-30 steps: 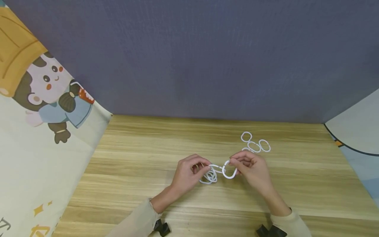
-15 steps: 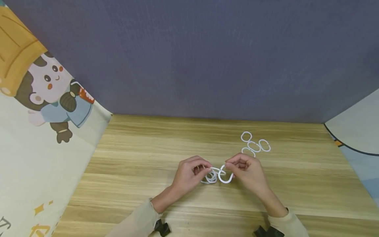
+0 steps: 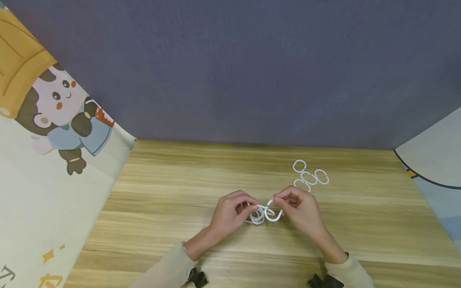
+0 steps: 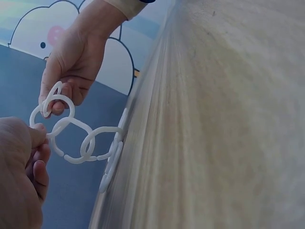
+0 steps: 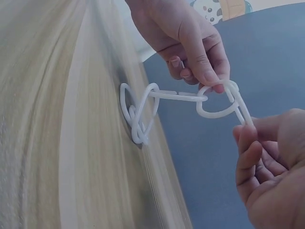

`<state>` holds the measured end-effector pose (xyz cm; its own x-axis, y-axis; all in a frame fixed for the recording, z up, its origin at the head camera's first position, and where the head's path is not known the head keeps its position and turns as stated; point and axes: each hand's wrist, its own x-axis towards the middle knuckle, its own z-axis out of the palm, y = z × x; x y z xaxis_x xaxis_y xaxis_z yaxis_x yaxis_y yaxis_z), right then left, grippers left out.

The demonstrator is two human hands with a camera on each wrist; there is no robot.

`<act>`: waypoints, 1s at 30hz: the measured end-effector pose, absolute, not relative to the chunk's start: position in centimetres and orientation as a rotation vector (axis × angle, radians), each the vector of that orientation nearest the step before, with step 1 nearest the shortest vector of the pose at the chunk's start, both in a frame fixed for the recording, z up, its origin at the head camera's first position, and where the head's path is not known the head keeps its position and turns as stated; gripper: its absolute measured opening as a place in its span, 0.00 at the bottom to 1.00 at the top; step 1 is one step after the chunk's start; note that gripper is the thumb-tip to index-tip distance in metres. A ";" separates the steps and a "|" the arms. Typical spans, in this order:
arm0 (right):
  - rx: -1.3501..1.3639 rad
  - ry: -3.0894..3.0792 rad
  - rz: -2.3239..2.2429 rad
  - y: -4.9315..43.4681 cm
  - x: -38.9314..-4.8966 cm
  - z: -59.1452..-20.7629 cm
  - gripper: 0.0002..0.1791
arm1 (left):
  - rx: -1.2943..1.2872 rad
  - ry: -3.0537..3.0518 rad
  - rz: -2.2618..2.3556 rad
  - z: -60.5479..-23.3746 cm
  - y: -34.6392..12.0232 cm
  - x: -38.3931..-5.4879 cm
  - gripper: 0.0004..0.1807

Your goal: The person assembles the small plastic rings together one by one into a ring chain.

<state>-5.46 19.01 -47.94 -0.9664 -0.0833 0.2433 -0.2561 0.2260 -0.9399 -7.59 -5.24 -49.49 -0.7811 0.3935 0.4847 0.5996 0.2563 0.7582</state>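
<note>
Between thumb and fingertips, my left hand (image 3: pixel 230 210) pinches a white plastic ring, the end link of a short chain (image 5: pixel 178 97). The chain's other links (image 3: pixel 257 223) hang down to the table in a small heap below that hand. My right hand (image 3: pixel 304 210) pinches another white ring (image 3: pixel 273 220) by its upper right side. In the right wrist view this ring (image 5: pixel 245 112) crosses the left hand's ring (image 5: pixel 217 116) at a gap in the link, and the two look hooked together. The fingertips of both hands are close to each other, above the table.
Several loose white rings (image 3: pixel 302 176) lie on the wooden table (image 3: pixel 180 176) beyond my right hand. A dark blue-grey panel (image 3: pixel 252 80) stands along the table's far edge. A cartoon-printed sheet (image 3: pixel 43 192) borders the left side.
My right hand has moved left and a little down, bringing its ring over to the left hand's ring. One loose ring behind it now shows more fully. The left hand has hardly moved.
</note>
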 end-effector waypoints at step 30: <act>0.191 -1.928 2.227 19.4 -6.4 -47.5 0.09 | -0.833 -2.512 -1.604 -49.7 -5.5 -8.1 0.10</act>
<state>-6.37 19.37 -47.48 -0.9737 0.0587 0.2203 -0.2265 -0.1363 -0.9644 -8.08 -5.47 -49.68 -0.8541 0.4120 0.3173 0.4612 0.3181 0.8283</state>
